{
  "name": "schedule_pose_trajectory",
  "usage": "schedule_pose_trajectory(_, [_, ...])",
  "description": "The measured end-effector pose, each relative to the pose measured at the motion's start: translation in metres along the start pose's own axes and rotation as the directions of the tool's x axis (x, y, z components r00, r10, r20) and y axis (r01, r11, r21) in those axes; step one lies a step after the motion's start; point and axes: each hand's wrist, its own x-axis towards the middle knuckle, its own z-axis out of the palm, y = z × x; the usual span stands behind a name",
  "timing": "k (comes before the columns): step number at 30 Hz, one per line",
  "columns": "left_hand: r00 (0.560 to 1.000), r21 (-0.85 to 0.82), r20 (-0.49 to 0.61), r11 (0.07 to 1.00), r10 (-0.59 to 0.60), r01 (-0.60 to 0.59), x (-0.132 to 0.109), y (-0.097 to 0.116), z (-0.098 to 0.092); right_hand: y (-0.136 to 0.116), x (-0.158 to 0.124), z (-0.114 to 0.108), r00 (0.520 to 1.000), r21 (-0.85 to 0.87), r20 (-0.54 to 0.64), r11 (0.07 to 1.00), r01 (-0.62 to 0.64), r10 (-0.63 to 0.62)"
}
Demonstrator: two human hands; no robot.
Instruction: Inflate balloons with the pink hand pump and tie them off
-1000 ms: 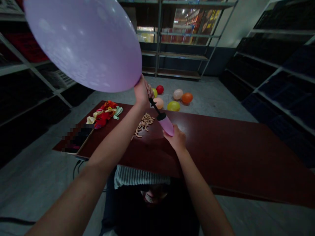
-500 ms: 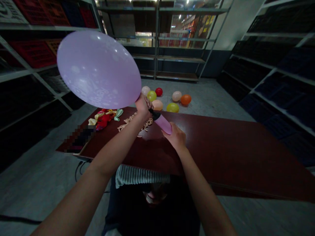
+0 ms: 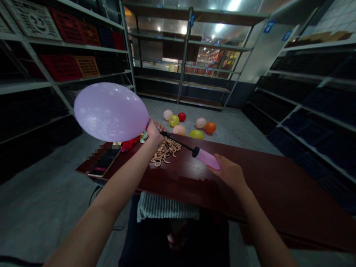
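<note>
A large inflated purple balloon [image 3: 111, 111] stretches left from my left hand [image 3: 155, 130], whose fingers are closed around the balloon's neck at the nozzle end of a hand pump. My right hand [image 3: 229, 171] grips the pink handle of the balloon pump [image 3: 206, 158]. The black rod of the pump is drawn out between my two hands. Below my left wrist, a heap of tan curled rubbery pieces [image 3: 164, 152] lies on the dark red table [image 3: 191, 189]. Partly behind the balloon and my forearm are uninflated balloons [image 3: 130, 143] in red, yellow and pale green.
A tablet or phone [image 3: 107, 160] rests at the table's left end. Several inflated balloons, including an orange one [image 3: 210, 128] and a red one [image 3: 181, 116], lie on the floor beyond. Shelving with crates [image 3: 59, 67] lines the left; metal racks [image 3: 183, 79] stand at the back and right.
My right hand has pulled the pump handle right and away from my left hand, exposing the black rod. The view has tilted up, and the balloon appears lower and smaller.
</note>
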Motion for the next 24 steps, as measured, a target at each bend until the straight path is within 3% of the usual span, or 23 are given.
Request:
schedule_pose_trajectory(7, [1.000, 0.009, 0.005, 1.000, 0.022, -0.022, -0.025, -0.021, 0.000, -0.010, -0.012, 0.002, 0.991, 0.070, 0.101, 0.994, -0.089, 0.082])
schedule_pose_trajectory(15, [0.997, 0.021, 0.072, 1.000, 0.021, -0.022, -0.045, -0.047, 0.011, -0.064, 0.031, -0.015, 0.986, 0.083, 0.124, 0.989, -0.122, 0.111])
schedule_pose_trajectory(24, [1.000, 0.024, 0.006, 1.000, -0.008, 0.008, -0.036, -0.028, 0.026, -0.080, 0.050, -0.031, 0.995, 0.028, 0.055, 0.996, -0.087, 0.085])
